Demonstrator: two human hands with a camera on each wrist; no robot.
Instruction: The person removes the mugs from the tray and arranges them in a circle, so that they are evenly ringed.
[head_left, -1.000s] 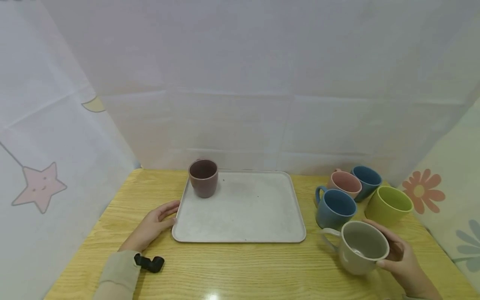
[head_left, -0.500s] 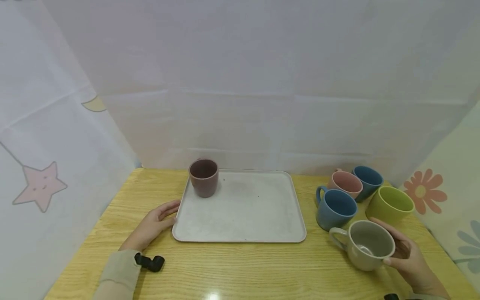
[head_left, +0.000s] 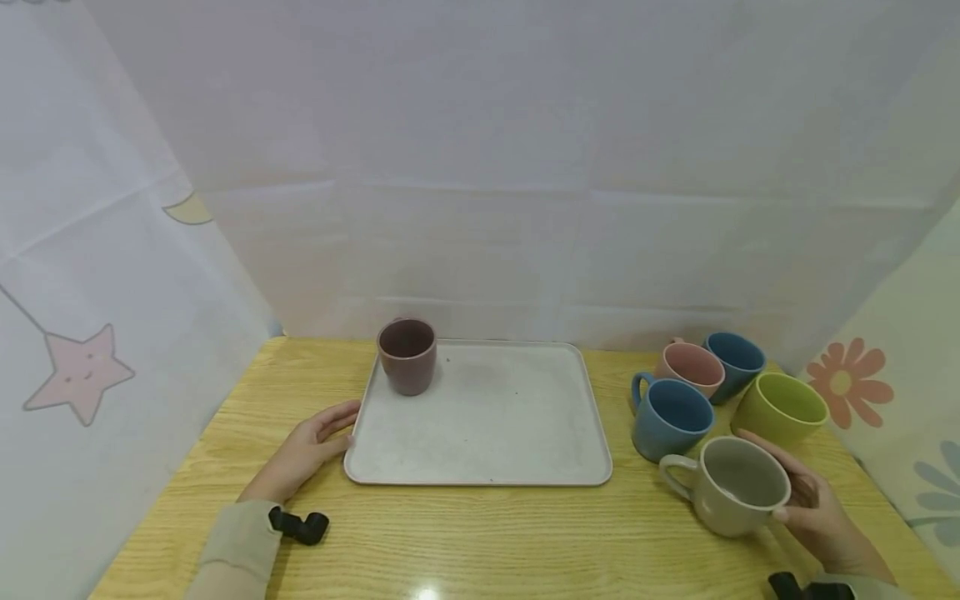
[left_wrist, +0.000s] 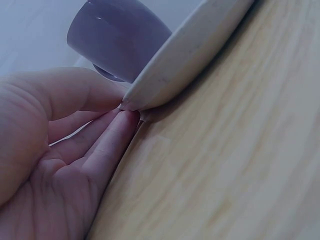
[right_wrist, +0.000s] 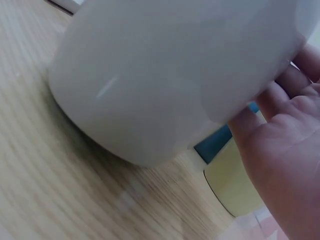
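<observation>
At the tray's left edge, my left hand pinches the rim of the white tray between thumb and fingertips; the left wrist view shows this grip close up. A dark mauve mug stands upright on the tray's back left corner. On the right, my right hand holds a grey-beige mug by its right side, its handle pointing left. In the right wrist view, the base of the grey-beige mug is at the tabletop, with a dark shadow along its lower edge.
Behind the grey-beige mug stand a blue mug, a pink mug, a darker blue mug and a yellow-green mug, close together. Cloth walls surround the wooden table at the back and sides.
The grey-beige mug, held in my right hand, has shifted slightly right and a little away from me, mostly in the first half second. My left hand and the tray have stayed put.
</observation>
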